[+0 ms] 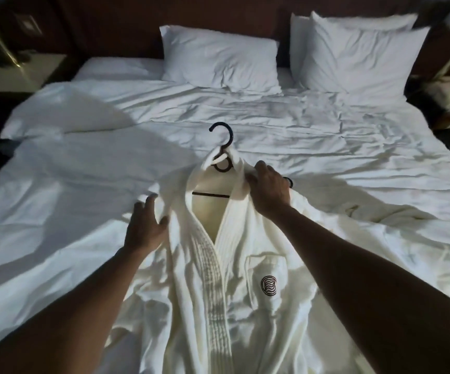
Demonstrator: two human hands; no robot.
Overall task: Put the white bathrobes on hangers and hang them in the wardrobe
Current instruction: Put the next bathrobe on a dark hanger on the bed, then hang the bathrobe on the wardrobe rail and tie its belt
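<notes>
While the white bathrobe (234, 279) lies front-up on the bed (353, 163), both hands of the person are at its shoulders. The robe is already over a dark hanger (222, 143): the hook sticks out above the collar, and the crossbar shows inside the open neck. The right hand (268, 186) is at the robe's shoulder next to the collar, with the fingers curled down into the cloth, so it grips the fabric there. The left hand (148, 225) is at the other shoulder; its fingers are spread and almost straight, and the thumb touches the edge of the collar band. It seems to rest on the cloth more than to hold it. On the chest of the robe there is a pocket with a dark round logo (268, 285). Behind, at the head of the bed, two white pillows (222, 60) stand against the dark headboard, one in the middle and one more to the right. The sheet is wrinkled.
</notes>
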